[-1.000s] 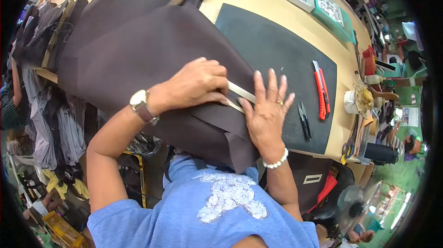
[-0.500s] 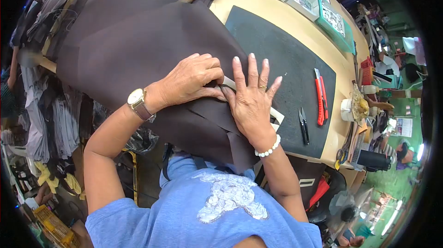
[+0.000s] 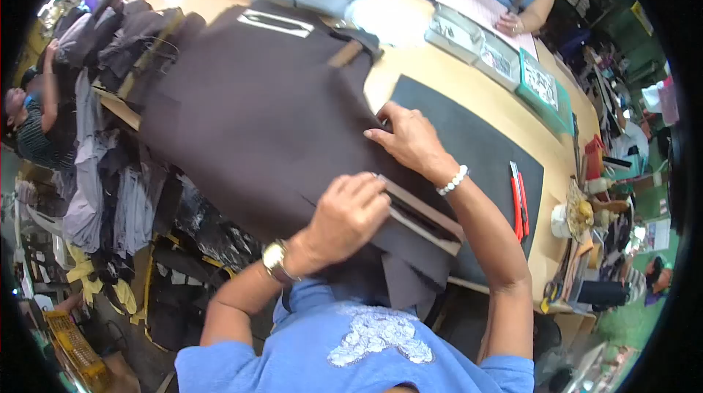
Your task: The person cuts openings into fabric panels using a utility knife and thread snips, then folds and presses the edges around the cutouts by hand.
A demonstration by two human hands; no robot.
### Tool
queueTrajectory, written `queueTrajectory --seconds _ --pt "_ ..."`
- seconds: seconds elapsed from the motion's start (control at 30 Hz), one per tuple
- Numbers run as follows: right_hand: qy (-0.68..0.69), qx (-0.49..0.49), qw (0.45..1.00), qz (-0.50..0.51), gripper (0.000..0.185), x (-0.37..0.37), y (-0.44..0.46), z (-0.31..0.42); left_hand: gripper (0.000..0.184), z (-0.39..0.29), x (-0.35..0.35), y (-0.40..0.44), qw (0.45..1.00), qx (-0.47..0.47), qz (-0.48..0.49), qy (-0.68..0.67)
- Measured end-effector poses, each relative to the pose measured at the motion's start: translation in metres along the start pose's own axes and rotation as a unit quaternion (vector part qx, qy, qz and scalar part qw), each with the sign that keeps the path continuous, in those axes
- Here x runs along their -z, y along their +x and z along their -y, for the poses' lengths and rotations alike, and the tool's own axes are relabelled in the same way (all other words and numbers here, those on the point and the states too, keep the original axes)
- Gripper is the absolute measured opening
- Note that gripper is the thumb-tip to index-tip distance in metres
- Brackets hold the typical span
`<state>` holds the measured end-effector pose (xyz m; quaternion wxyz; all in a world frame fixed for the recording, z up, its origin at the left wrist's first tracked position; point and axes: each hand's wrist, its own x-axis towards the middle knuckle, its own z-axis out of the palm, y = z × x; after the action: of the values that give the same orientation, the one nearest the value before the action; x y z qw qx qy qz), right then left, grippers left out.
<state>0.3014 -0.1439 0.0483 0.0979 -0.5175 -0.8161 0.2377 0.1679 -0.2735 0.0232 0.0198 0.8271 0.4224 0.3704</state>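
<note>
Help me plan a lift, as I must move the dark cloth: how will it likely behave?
The cloth is probably floppy: its loose flaps near the shirt droop. It may sag unevenly when lifted, as it is broad and reaches past the table. Along the pale strips by the left hand it could bend less, since they look straight.

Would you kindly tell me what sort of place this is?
Likely a bag or garment workshop: a brown sheet, a red cutter on a dark mat, and trays of small parts.

We count: left hand [image 3: 350, 211] + right hand [image 3: 411, 138] = 2 | behind them: 1 watch [image 3: 274, 258], 1 bracelet [image 3: 452, 181] | beyond our right: 2 grey trays [image 3: 450, 47], 1 green tray [image 3: 542, 107]
</note>
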Motion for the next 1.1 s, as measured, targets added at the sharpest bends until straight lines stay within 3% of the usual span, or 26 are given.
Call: queueTrajectory --seconds 0.1,0.17,0.2,0.27,0.3,0.33,0.4,0.5,0.57,0.6,0.7,0.8,0.83,0.93,0.97,1.03,1.1 --pt "0.043 0.048 0.998 0.003 0.030 0.009 0.029 0.031 0.032 -0.024 0.008 0.014 0.994 0.057 -0.094 -0.001" --pt "0.254 0.047 0.966 -0.034 0.027 0.025 0.043 0.044 0.068 -0.023 0.014 0.024 0.988 0.068 -0.136 0.026" --pt "0.423 0.069 0.900 -0.082 0.026 0.028 0.052 0.047 0.077 -0.023 0.019 0.033 0.986 0.084 -0.141 0.036" --pt "0.614 0.092 0.772 -0.137 0.025 0.066 0.039 0.075 0.096 -0.019 0.020 0.052 0.981 0.111 -0.144 0.061" --pt "0.654 0.077 0.734 -0.170 0.024 0.081 0.034 0.077 0.096 -0.018 0.019 0.061 0.976 0.118 -0.158 0.091" --pt "0.599 0.085 0.755 -0.255 0.026 0.084 0.039 0.063 0.093 -0.015 0.016 0.070 0.972 0.107 -0.175 0.112" --pt "0.562 0.134 0.742 -0.342 0.033 0.094 0.043 0.030 0.084 -0.006 0.009 0.092 0.961 0.073 -0.214 0.160" --pt "0.798 0.112 0.526 -0.273 0.024 0.124 0.006 0.008 0.064 0.015 0.001 0.121 0.938 0.000 -0.265 0.224" --pt "0.792 0.082 0.527 -0.299 0.023 0.131 -0.039 0.013 0.051 0.030 -0.003 0.137 0.927 -0.055 -0.280 0.243" --pt "0.742 0.111 0.564 -0.345 0.018 0.128 -0.055 0.011 0.038 0.030 -0.002 0.143 0.929 -0.073 -0.305 0.199" --pt "0.688 0.095 0.589 -0.414 0.030 0.108 -0.094 -0.049 0.034 0.030 -0.006 0.131 0.946 -0.117 -0.259 0.155" --pt "0.576 0.035 0.637 -0.511 0.037 0.081 -0.139 -0.080 0.033 0.026 -0.017 0.101 0.968 -0.102 -0.188 0.129" --pt "0.533 0.003 0.652 -0.539 0.049 0.069 -0.152 -0.090 0.033 0.023 -0.020 0.088 0.976 -0.095 -0.153 0.120" --pt "0.301 -0.146 0.730 -0.596 0.071 0.033 -0.195 -0.090 0.034 0.008 -0.034 0.053 0.995 -0.079 -0.045 0.046" --pt "0.282 -0.198 0.727 -0.594 0.077 0.022 -0.205 -0.089 0.035 0.002 -0.038 0.042 0.997 -0.070 0.008 0.015" --pt "-0.056 -0.225 0.771 -0.593 0.079 0.013 -0.210 -0.088 0.033 -0.011 -0.044 0.028 0.995 -0.033 0.082 -0.046" --pt "-0.146 -0.204 0.804 -0.539 0.060 0.021 -0.211 -0.074 0.033 -0.020 -0.044 0.029 0.993 -0.029 0.096 -0.060"
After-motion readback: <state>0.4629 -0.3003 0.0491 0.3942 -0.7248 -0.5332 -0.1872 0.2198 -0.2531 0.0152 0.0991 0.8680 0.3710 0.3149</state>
